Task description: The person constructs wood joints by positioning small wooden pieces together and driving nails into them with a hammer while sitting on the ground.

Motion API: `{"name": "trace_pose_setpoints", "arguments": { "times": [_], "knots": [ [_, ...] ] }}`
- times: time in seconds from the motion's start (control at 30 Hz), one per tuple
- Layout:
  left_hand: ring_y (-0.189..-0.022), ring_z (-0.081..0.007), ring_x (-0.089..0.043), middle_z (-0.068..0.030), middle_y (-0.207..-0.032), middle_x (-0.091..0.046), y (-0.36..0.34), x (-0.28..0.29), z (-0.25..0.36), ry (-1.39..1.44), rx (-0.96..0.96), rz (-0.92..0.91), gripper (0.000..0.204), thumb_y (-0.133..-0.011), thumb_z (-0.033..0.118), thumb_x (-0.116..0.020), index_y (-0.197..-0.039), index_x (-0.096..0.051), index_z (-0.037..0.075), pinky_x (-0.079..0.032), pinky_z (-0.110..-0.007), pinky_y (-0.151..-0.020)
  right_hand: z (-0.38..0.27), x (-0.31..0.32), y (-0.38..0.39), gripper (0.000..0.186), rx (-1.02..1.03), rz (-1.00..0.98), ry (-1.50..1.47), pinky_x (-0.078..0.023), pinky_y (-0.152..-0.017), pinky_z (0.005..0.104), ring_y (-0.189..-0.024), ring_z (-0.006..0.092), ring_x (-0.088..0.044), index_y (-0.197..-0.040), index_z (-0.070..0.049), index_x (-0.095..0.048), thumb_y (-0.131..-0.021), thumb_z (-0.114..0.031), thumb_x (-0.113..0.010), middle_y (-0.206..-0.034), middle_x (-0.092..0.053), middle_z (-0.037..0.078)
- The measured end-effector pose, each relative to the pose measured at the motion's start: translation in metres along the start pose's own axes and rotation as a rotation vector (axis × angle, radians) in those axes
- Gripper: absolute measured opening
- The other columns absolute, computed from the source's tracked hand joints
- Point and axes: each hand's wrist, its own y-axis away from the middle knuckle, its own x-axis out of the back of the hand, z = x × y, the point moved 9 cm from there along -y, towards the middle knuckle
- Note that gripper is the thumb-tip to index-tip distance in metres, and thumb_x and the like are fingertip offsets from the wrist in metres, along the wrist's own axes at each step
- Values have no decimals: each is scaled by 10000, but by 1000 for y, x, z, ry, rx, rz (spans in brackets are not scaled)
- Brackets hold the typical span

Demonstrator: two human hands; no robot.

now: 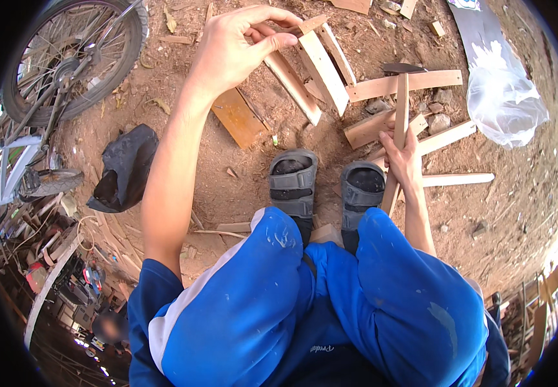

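Observation:
My left hand [243, 45] reaches out at the upper middle, its thumb and fingers pinched around the end of a small wood piece [312, 24]. Below that piece stand pale wooden boards, among them a wide board [323, 72] and a thinner slat [293, 89]. My right hand [403, 155] grips a long narrow wooden stick [402, 100], which points away from me beside my right foot. Under and around this hand, more cut strips lie on the dirt, including a long strip [450, 138] and a board [408, 85].
A bicycle wheel [66, 64] is at the upper left, above a black plastic bag [124, 168]. An orange-brown board [240, 119] lies before my sandals [293, 184]. At the right is a clear plastic bag [505, 103]. Stones [438, 122] lie among the strips.

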Motion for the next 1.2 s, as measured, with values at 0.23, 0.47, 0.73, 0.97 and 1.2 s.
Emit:
{"name": "trace_pose_setpoints", "arguments": {
  "times": [0.23, 0.47, 0.73, 0.97, 1.2],
  "knots": [
    [-1115, -143, -687, 3, -1340, -693, -13, -21, -35, 203, -59, -122, 345, -1021, 315, -652, -1355, -686, 234, -560, -328, -992, -1, 0, 0, 400, 32, -2, 25, -517, -531, 305, -648, 147, -628, -1227, -20, -587, -945, -267, -724, -903, -684, 103],
    [-1267, -229, -612, -125, -1317, -696, -47, -24, -23, 181, 2, -70, 310, -1044, 211, -622, -1312, -672, 63, -457, -336, -1059, 4, 0, -2, 402, 5, -17, 6, -518, -531, 309, -644, 151, -631, -1229, -16, -590, -937, -254, -729, -905, -684, 103],
    [-1229, -265, -638, -119, -1293, -692, -50, -42, -45, 394, -61, -43, 418, -1036, 398, -565, -1373, -627, 159, -478, -457, -1042, -2, -2, 4, 385, -44, -12, -43, -487, -510, 280, -585, 115, -588, -1224, -33, -612, -935, -257, -731, -805, -661, 59],
    [-1356, -210, -566, -22, -1409, -653, -8, -65, -81, 634, 6, -127, 504, -1037, 530, -544, -1433, -625, 228, -417, -458, -1187, -8, 9, 14, 342, -82, -6, -19, -447, -463, 266, -538, 86, -534, -1145, -34, -614, -953, -296, -720, -716, -582, 15],
    [-1334, -221, -589, -71, -1410, -651, -4, -62, -86, 689, 23, -64, 507, -1047, 495, -548, -1383, -663, 133, -450, -430, -1157, -9, 9, 18, 342, -163, -28, -134, -433, -464, 253, -518, 76, -499, -1157, -35, -603, -1003, -331, -680, -694, -523, -5]
  ]
}}
